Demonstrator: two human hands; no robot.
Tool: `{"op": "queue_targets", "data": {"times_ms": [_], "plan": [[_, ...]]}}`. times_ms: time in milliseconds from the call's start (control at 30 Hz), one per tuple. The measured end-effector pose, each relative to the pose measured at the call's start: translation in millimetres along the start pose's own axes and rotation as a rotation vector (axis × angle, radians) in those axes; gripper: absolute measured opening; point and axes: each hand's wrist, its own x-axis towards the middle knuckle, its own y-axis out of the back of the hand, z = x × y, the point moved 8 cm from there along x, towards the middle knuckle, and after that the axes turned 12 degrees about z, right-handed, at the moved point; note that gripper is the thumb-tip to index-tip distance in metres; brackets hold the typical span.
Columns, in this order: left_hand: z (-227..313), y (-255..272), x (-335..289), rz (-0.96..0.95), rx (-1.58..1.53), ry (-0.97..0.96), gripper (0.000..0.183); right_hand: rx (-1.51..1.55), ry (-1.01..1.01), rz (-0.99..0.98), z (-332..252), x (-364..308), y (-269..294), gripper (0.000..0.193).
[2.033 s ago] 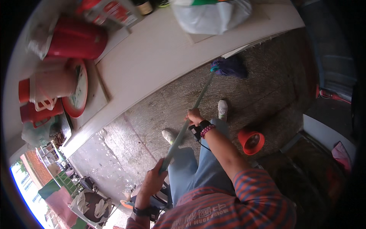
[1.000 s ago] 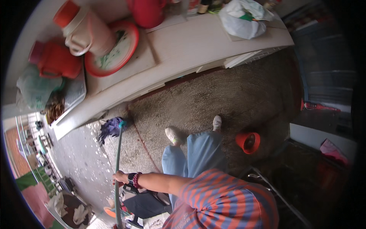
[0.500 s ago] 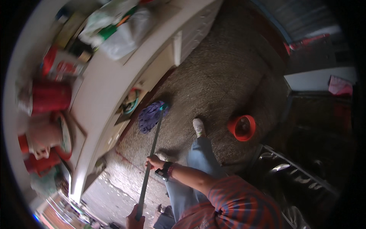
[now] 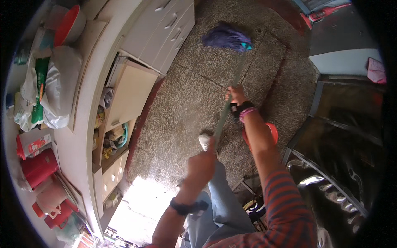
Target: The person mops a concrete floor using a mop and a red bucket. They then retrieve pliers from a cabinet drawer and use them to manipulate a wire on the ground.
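Note:
A mop's purple strands (image 4: 223, 36) are spread on the speckled floor at the far middle, beside the drawers. They join a greenish handle (image 4: 223, 118) through a teal socket (image 4: 247, 46). My right hand (image 4: 236, 95) is wrapped round the handle partway down, its arm stretched forward. Nearer to me, my left hand (image 4: 201, 167) grips the handle's upper end, somewhat blurred by motion. Behind my right forearm, a red bucket (image 4: 273, 133) is mostly hidden.
A long counter (image 4: 93, 70) with bags and red containers runs along the left. Beneath it, a cabinet door (image 4: 128, 97) hangs open beside drawers (image 4: 161, 35). Dark glossy panels (image 4: 331, 165) stand at the right. My white shoe (image 4: 204, 141) is on the floor.
The mop head has swept from beside the open cabinet to the far middle. Both hands have moved right and forward with the handle, and the view has shifted.

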Motion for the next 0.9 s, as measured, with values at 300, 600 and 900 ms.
{"op": "queue_targets", "data": {"times_ms": [300,600,900], "plan": [[-18.8,6.6,-145.6,0.191,-1.124,0.093,0.074,-0.006,-0.236,-0.309,84.1,-69.2,42.3,0.024],[-183.3,-72.3,-395.9,1.445,-1.982,0.44,0.017,-0.056,-0.374,-0.517,331.6,-282.5,-37.3,0.03],[-238.1,-118.7,-785.4,2.109,-1.358,0.662,0.034,-0.561,-0.814,-0.426,681.1,-602.4,29.0,0.038]]}}
